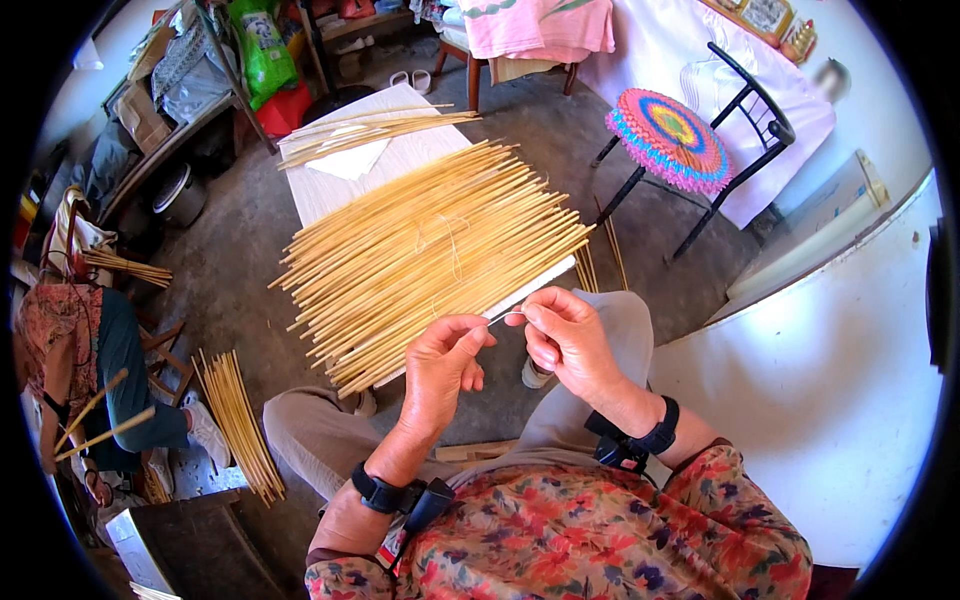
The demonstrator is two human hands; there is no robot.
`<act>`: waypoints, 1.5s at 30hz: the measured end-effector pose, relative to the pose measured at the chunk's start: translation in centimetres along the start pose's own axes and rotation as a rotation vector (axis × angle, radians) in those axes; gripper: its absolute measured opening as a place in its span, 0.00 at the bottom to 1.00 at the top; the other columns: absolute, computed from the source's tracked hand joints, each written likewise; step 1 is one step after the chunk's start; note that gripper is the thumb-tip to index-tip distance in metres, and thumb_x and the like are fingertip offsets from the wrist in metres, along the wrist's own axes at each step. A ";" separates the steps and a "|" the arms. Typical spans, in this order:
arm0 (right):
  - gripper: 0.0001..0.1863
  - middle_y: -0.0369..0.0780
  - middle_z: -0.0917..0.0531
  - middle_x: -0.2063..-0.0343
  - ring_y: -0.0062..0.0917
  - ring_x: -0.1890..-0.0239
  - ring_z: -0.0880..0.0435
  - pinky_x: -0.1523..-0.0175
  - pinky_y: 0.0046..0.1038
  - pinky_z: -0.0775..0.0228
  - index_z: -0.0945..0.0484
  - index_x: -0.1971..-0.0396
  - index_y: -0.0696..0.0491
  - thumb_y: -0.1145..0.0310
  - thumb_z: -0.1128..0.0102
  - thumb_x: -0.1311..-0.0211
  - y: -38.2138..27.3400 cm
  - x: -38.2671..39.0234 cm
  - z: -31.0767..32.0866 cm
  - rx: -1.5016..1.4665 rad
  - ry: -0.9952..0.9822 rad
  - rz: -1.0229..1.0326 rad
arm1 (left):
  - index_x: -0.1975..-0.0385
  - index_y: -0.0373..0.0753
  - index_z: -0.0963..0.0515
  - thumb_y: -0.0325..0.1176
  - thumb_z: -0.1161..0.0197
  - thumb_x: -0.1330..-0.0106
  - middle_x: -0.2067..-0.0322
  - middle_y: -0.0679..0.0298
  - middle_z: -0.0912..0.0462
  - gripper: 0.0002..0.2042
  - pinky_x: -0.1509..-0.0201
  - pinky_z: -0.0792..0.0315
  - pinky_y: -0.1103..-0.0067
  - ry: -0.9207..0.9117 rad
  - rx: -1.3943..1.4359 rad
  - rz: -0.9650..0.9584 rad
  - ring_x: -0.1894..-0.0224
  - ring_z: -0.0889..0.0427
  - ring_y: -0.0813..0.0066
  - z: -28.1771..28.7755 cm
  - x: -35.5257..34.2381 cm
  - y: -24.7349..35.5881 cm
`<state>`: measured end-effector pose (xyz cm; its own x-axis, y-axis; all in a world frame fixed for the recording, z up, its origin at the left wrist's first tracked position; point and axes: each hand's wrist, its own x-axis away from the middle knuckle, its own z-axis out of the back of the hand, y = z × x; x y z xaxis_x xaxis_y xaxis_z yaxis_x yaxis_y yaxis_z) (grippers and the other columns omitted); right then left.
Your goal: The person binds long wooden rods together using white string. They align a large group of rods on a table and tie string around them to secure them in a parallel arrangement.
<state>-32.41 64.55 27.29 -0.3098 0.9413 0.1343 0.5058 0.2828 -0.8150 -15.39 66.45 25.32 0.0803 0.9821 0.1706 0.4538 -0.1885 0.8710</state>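
Observation:
Above the near edge of the low white table, my left hand [445, 360] pinches what looks like a thin needle [496, 320]. Thumb and forefinger of my right hand [568, 338] close on a pale thread [515, 313] that reaches the needle; whether it passes through the eye is too small to tell. Just beyond both hands, a wide layer of long yellow reed stalks [400, 265] lies side by side across the table. A loose loop of pale string [452, 240] rests on the stalks.
More stalks and a white sheet [350, 160] lie on the table's far end [400, 100]. A black chair with a colourful round cushion [670, 138] stands right. On the left, a seated person [85, 350] handles stalks beside a bundle [240, 425]. A white panel [800, 390] is near right.

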 end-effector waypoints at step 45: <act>0.13 0.37 0.23 0.70 0.26 0.73 0.20 0.73 0.22 0.28 0.23 0.71 0.53 0.78 0.33 0.60 0.6 -0.3 1.0 1.330 -0.125 1.110 | 0.68 0.36 0.25 0.28 0.43 0.39 0.82 0.67 0.27 0.04 0.78 0.33 0.81 -0.032 0.253 0.108 0.80 0.29 0.80 -1.6 0.7 -1.0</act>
<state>-32.84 64.27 26.15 -0.3905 0.5293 -0.7533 -0.4301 -0.8283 -0.3590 -17.21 67.34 25.33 0.1664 0.9569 0.2378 0.6483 -0.2879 0.7049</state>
